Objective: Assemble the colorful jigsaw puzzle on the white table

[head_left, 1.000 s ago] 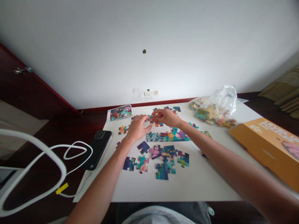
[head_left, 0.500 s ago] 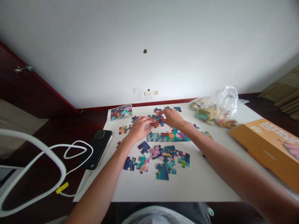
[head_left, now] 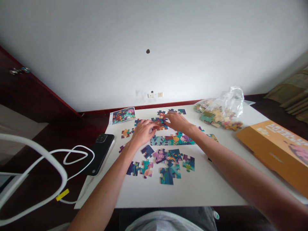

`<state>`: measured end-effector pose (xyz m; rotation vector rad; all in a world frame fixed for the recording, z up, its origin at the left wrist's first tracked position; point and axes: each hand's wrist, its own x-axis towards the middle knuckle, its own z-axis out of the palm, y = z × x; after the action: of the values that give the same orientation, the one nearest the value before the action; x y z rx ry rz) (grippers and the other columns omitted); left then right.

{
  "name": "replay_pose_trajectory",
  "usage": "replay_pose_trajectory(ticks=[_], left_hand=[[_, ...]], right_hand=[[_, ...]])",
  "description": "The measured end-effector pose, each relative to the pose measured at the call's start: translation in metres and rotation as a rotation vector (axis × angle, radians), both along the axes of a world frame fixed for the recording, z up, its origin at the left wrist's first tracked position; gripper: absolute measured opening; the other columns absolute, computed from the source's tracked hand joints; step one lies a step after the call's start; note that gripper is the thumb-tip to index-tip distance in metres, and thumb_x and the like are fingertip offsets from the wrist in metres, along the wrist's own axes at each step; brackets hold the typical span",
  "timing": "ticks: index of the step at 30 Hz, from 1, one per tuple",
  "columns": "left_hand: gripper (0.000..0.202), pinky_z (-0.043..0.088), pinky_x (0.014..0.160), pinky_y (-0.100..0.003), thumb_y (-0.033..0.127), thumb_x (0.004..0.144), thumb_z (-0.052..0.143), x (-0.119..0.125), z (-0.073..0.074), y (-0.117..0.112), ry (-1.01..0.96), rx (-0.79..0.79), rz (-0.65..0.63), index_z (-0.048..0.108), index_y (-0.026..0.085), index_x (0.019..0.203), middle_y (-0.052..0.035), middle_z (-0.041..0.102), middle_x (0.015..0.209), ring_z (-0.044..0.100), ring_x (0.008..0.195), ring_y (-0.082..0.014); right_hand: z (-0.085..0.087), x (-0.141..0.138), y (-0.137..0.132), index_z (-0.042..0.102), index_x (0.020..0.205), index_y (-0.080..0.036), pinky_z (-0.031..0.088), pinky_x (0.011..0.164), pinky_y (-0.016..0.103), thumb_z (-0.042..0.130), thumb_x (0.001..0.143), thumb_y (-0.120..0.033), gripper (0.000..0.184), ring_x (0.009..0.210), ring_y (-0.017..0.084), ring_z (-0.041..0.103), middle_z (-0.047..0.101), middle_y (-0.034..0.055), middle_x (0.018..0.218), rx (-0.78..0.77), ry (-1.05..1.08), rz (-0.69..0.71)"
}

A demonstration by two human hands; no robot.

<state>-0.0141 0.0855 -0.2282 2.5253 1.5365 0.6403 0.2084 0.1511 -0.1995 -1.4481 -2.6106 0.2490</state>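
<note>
My hands meet over a small cluster of jigsaw pieces (head_left: 159,124) in dark blue, teal and orange near the far middle of a white table (head_left: 199,189). The fingertips of my right hand (head_left: 175,122) pinch the cluster's dark blue edge. My left hand (head_left: 143,131) has its fingers on the cluster's left side, and any grip is hidden. Just below my hands lies a joined floral strip of pieces (head_left: 172,140). Nearer me are several loose pieces, such as a purple floral piece (head_left: 160,156) and a teal pair (head_left: 167,176).
A printed picture card (head_left: 122,115) lies at the far left of the table. A clear bag of pieces (head_left: 218,112) stands far right, by an orange box lid (head_left: 274,147). A black phone (head_left: 99,154) and a white cable (head_left: 77,157) are left.
My right hand has shifted slightly right, and more dark blue pieces show between my hands. The whole view has tilted a little.
</note>
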Motion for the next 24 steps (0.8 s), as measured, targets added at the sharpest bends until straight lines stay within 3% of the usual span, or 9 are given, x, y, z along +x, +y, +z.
replay_pose_trajectory(ticks=[13,17,20,24], left_hand=[[0.028,0.046,0.105,-0.044,0.024,0.101,0.057,0.0,-0.004,0.001,-0.003,0.01,0.011,0.074,0.029,0.123,-0.0062,0.066,0.116,0.06,0.109,-0.0256],[0.03,0.046,0.104,-0.043,0.021,0.102,0.053,-0.001,-0.003,0.001,-0.021,0.006,-0.003,0.074,0.028,0.123,-0.0057,0.068,0.117,0.061,0.11,-0.025],[0.03,0.047,0.103,-0.042,0.018,0.102,0.05,-0.01,0.005,0.005,-0.034,0.034,0.022,0.074,0.026,0.118,-0.0057,0.071,0.115,0.062,0.11,-0.0245],[0.026,0.049,0.1,-0.039,0.017,0.101,0.049,-0.035,0.031,0.009,-0.075,0.115,0.136,0.074,0.023,0.102,-0.0039,0.074,0.107,0.066,0.104,-0.0235]], right_hand=[[-0.002,0.0,0.0,0.073,0.126,-0.019,0.049,0.101,0.036,0.057,0.095,-0.021,0.035,0.118,0.029,0.067,0.073,0.0135,0.126,0.012,-0.005,0.02],[-0.001,0.003,0.001,0.072,0.126,-0.019,0.048,0.102,0.037,0.06,0.097,-0.031,0.034,0.118,0.029,0.067,0.072,0.0141,0.127,0.003,0.001,0.042],[-0.003,0.006,0.005,0.073,0.125,-0.02,0.049,0.102,0.037,0.061,0.099,-0.041,0.036,0.117,0.029,0.067,0.072,0.0142,0.127,-0.009,0.014,0.078],[-0.007,0.008,0.008,0.072,0.127,-0.019,0.049,0.103,0.039,0.063,0.098,-0.041,0.038,0.119,0.03,0.067,0.072,0.015,0.127,-0.004,-0.008,0.09]])
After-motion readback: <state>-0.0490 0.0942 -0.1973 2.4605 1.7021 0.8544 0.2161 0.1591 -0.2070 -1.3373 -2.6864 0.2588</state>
